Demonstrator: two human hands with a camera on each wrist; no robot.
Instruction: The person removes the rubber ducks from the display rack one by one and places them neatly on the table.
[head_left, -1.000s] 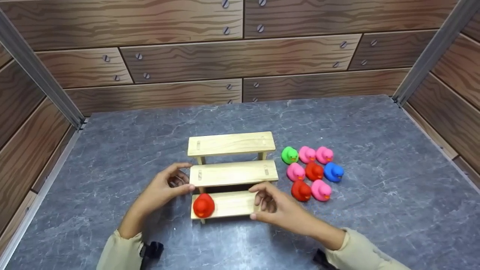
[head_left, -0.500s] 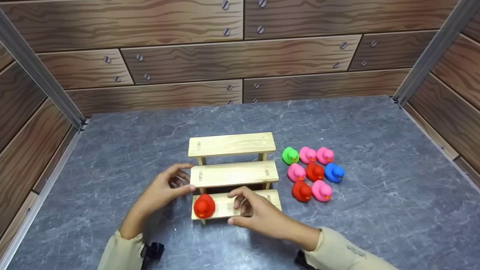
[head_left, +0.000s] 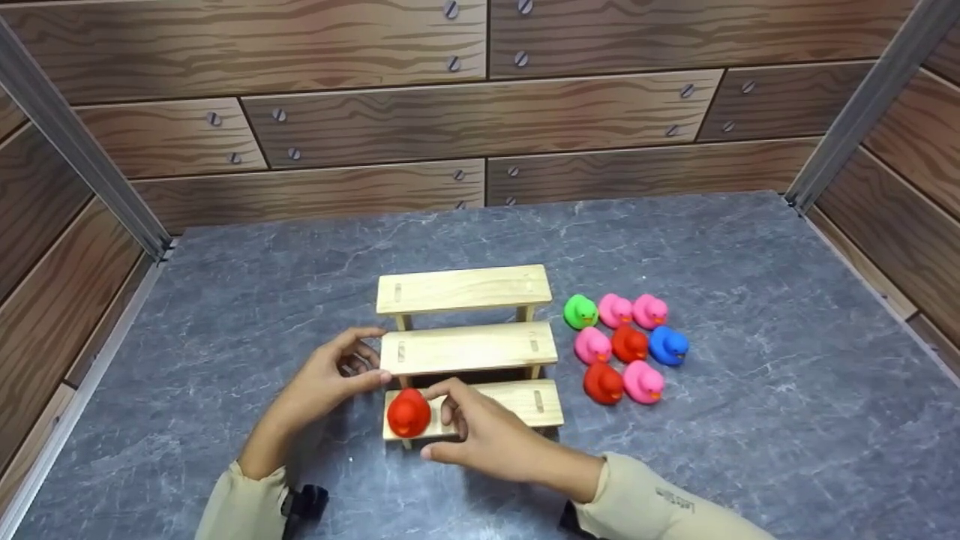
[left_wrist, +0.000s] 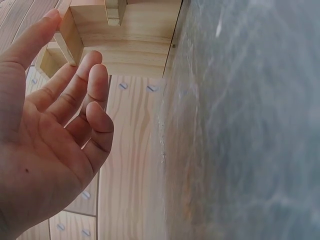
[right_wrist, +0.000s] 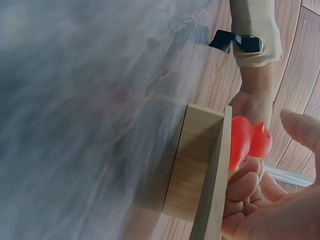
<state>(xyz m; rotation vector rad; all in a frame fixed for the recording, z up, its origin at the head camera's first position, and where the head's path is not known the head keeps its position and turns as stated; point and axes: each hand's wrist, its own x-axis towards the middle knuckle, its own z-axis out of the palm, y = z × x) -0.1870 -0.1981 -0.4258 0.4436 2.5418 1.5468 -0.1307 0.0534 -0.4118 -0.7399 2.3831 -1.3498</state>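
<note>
A pale wooden three-step stand (head_left: 469, 349) stands mid-table, with a red rubber duck (head_left: 409, 414) upright on the left end of its lowest step. My left hand (head_left: 322, 379) holds the left end of the middle step, thumb at the front corner and index finger at the back. In the left wrist view, the other fingers of the left hand (left_wrist: 65, 125) curve loosely beside the wood. Over the lowest step, my right hand (head_left: 495, 435) is just right of the duck, thumb and index finger spread apart. The right wrist view shows the duck (right_wrist: 241, 140) close to curled fingertips; contact is unclear.
Right of the stand, several rubber ducks sit in a loose cluster: a green duck (head_left: 581, 312), a blue duck (head_left: 668, 346), pink ones such as this pink duck (head_left: 643, 381), and red ones including this red duck (head_left: 603, 383). Wood-patterned walls (head_left: 480, 112) enclose the grey tabletop (head_left: 750, 300).
My right hand has moved left along the lowest step, from its right end to beside the red duck. The left hand, the stand and the ducks have stayed put.
</note>
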